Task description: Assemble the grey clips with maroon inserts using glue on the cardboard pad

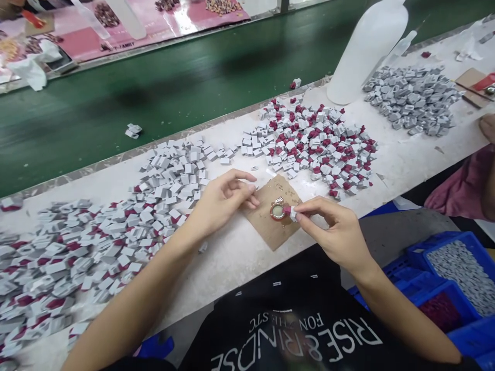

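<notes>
My right hand (pixel 335 231) pinches a small grey-and-dark-red plastic part (pixel 293 213) between thumb and fingertips. The part's red end is at the rim of a small round dish (pixel 277 211) with a shiny metal edge and pale contents. Under the dish lies a square of brown cardboard (pixel 274 238), spotted with wet-looking drops. My left hand (pixel 226 200) hovers at the cardboard's left edge, fingers loosely bent and apart, with nothing visible in it. Beyond the cardboard spreads a pile of grey-and-red parts (pixel 313 141).
More grey parts (pixel 181 165) cover the table's left side; a grey heap (pixel 415 100) lies far right. A white squeeze bottle (pixel 367 51) stands at the back beside a green conveyor belt (pixel 216 67). Blue crates (pixel 464 330) sit lower right. Another person's hand (pixel 488 128) shows at right.
</notes>
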A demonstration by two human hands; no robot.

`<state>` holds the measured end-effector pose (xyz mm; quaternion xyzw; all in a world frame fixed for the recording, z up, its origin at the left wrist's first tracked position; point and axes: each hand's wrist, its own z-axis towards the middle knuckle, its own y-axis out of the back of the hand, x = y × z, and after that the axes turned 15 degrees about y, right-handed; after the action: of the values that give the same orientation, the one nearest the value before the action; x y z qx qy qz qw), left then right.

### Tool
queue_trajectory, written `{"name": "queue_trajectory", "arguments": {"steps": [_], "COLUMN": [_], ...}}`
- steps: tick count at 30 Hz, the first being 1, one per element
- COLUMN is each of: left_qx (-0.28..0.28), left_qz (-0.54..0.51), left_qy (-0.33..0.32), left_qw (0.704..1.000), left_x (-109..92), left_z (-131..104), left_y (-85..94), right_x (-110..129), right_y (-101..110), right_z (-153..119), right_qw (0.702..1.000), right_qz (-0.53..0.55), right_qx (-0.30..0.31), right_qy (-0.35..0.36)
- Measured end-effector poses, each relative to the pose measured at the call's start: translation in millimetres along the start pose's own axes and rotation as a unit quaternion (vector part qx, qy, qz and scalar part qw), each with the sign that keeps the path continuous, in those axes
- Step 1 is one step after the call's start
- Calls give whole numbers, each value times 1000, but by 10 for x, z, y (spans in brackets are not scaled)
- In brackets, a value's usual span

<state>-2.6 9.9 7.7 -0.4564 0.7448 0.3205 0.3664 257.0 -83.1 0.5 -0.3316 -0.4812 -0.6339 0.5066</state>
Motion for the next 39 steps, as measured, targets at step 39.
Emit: {"name": "queue_trajectory", "arguments": {"steps": [39], "left_qx": [107], "left_qz": [-119], "left_qy": [-109], "left_qw": [981], "left_x": [-387], "left_z": [12], "left_y": [-221], "right_x": [-85], "right_y": [-203], "right_z": [569], "right_qw": [956], "right_qz": [259], "right_qx": [-133], "right_qy": [-24]}}
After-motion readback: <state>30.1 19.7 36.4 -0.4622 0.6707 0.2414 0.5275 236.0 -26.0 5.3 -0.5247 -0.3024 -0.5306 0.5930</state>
